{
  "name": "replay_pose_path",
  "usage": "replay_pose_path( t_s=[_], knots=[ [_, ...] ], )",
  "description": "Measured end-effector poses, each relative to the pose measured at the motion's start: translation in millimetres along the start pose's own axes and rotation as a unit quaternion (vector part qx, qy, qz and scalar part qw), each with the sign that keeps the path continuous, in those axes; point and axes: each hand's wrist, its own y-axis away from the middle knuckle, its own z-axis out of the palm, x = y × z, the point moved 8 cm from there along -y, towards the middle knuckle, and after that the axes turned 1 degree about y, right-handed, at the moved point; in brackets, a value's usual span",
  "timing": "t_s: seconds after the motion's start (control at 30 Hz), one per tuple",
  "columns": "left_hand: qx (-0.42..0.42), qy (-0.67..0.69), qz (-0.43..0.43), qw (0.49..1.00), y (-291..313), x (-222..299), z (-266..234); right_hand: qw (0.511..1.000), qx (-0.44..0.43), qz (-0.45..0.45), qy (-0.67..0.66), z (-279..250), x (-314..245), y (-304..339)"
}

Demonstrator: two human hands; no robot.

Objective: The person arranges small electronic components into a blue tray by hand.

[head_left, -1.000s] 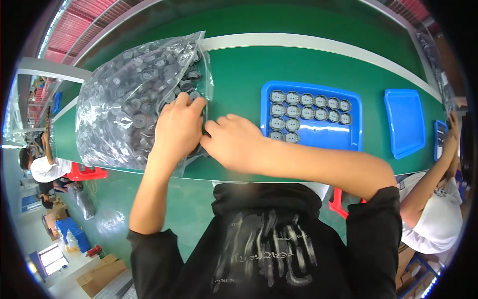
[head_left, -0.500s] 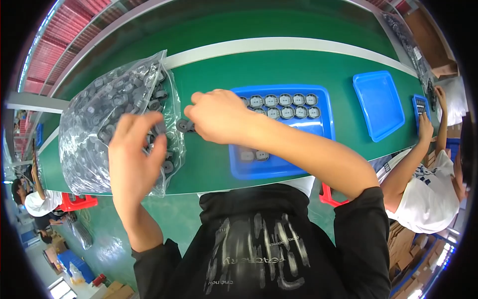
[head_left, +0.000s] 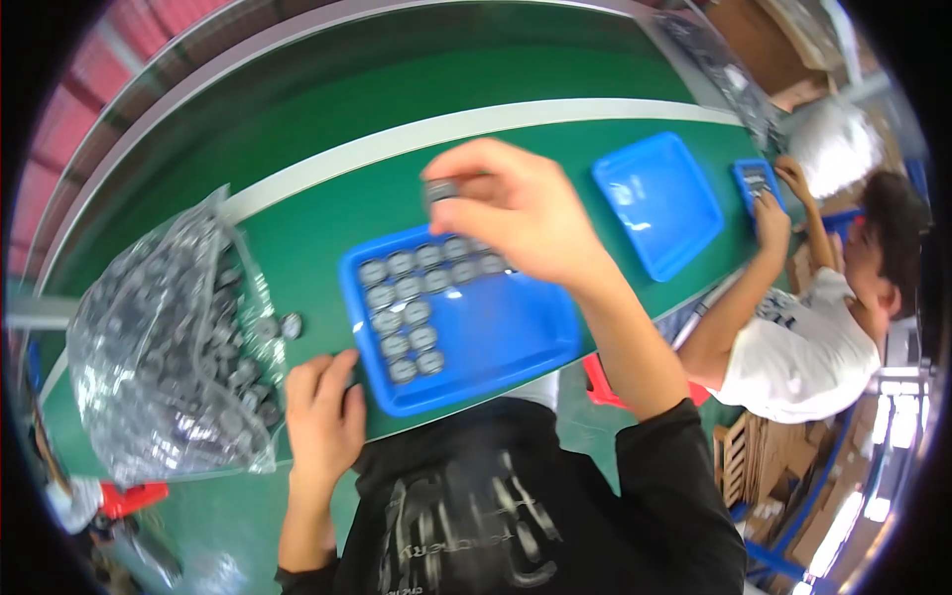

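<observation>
Above the far edge of a blue tray (head_left: pixel 392 409), my right hand (head_left: pixel 526 213) pinches a small grey rounded plastic part (head_left: pixel 440 190) between thumb and fingers. In the tray, similar grey parts (head_left: pixel 408 288) sit in rows along the far and left sides. Just left of the tray, my left hand (head_left: pixel 322 416) rests low by the table's near edge, fingers curled. Something dark shows at its fingertips, too small to make out. A loose grey part (head_left: pixel 291 325) lies on the table between the left hand and a clear plastic bag (head_left: pixel 149 357) full of such parts.
A second blue tray (head_left: pixel 659 203) lies to the right on the green table (head_left: pixel 307 253). Beyond it, a co-worker's hands (head_left: pixel 772 218) are at a small blue tray (head_left: pixel 751 180). A white rail (head_left: pixel 476 121) crosses behind the trays. Red stools (head_left: pixel 605 382) stand below.
My right hand has lifted from beside the bag and moved right over the tray, carrying a grey part. My left hand has left the bag and come down beside the tray. The view has shifted right.
</observation>
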Motion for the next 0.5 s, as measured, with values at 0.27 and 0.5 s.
replay_pose_path(
  t_s=[0.27, 0.5],
  knots=[
    [0.051, 0.016, -0.015, 0.998, 2.0, -7.1, 5.3, 0.909, 0.405, 0.028, 0.099, -141.8, 6.3, 169.2],
    [0.065, 0.010, -0.063, 0.996, 5.4, -13.3, -2.4, 0.875, 0.198, -0.025, 0.441, -94.2, 21.9, 182.5]
  ],
)
